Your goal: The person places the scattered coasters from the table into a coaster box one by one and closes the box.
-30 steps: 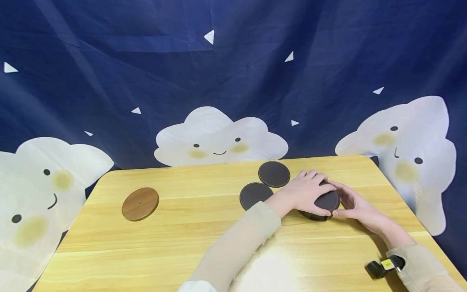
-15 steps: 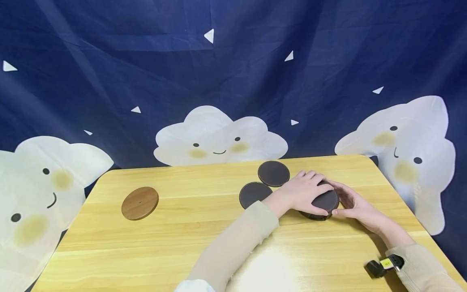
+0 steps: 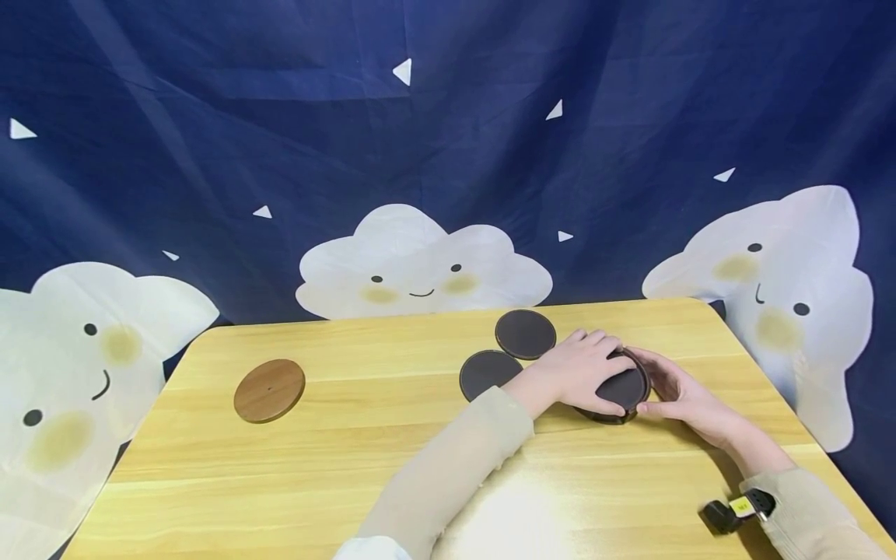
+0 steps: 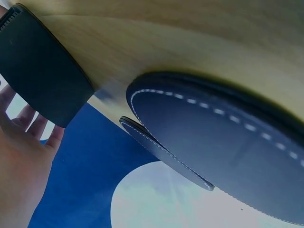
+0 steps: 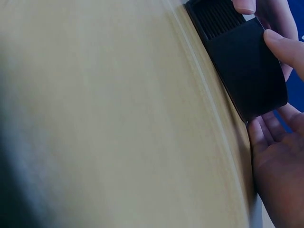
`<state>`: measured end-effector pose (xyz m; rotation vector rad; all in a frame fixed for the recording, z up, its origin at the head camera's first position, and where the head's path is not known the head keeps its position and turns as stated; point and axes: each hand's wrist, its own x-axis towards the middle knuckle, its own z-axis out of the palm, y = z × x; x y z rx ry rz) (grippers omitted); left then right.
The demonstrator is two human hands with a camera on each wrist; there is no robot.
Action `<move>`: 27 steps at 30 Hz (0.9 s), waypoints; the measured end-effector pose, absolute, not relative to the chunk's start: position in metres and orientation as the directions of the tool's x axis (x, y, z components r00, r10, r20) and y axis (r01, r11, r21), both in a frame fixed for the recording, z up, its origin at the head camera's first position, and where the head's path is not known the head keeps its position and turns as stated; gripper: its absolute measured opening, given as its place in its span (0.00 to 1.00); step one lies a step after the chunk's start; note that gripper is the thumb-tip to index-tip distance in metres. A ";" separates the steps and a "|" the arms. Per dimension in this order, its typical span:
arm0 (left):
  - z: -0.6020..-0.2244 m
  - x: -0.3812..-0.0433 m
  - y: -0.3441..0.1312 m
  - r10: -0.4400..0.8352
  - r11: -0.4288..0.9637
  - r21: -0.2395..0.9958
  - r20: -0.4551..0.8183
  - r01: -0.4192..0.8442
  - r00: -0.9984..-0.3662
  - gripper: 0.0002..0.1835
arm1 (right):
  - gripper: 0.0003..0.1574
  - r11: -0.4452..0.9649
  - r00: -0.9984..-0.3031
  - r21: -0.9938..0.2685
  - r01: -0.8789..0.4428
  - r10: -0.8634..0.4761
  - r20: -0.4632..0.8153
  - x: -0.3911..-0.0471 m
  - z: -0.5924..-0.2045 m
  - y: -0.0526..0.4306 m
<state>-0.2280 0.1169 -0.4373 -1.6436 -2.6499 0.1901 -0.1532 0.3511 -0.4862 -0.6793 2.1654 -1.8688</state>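
Note:
Toward the right of the table stands a round black coaster holder (image 3: 607, 418), its slotted side (image 5: 221, 21) showing in the right wrist view. My left hand (image 3: 577, 369) reaches over it from the left, gripping a dark round coaster (image 3: 623, 387) at the holder's top, thumb on the near side and fingers across the far side. The right hand (image 3: 689, 400) grips the holder's right side between thumb and fingers. Two more dark stitched coasters, one farther back (image 3: 526, 333) and one nearer (image 3: 485, 373), lie left of the holder. The nearer is partly hidden by the left wrist.
A round brown wooden disc (image 3: 269, 390) lies on the left of the light wooden table (image 3: 280, 482). Behind the table hangs a dark blue curtain (image 3: 476, 140) with white clouds. A small black device (image 3: 724, 513) is strapped to the right sleeve.
The coaster under my left hand has sunk slightly, and the holder's rim now shows around it. My left hand has shifted slightly left. The right hand has stayed in place.

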 end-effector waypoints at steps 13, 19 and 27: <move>-0.435 -0.227 0.106 0.908 0.403 -0.170 -0.048 0.899 -0.416 0.38 | 0.52 0.093 -0.878 -0.973 -0.212 -0.455 0.148 -0.151 -0.487 0.350; -0.431 -0.228 0.095 0.914 0.388 -0.221 -0.031 0.895 -0.404 0.37 | 0.52 0.090 -0.880 -0.974 -0.210 -0.451 0.148 -0.152 -0.487 0.350; -0.426 -0.233 0.074 0.911 0.400 -0.202 -0.025 0.894 -0.413 0.35 | 0.52 0.104 -0.888 -0.974 -0.199 -0.439 0.134 -0.152 -0.486 0.349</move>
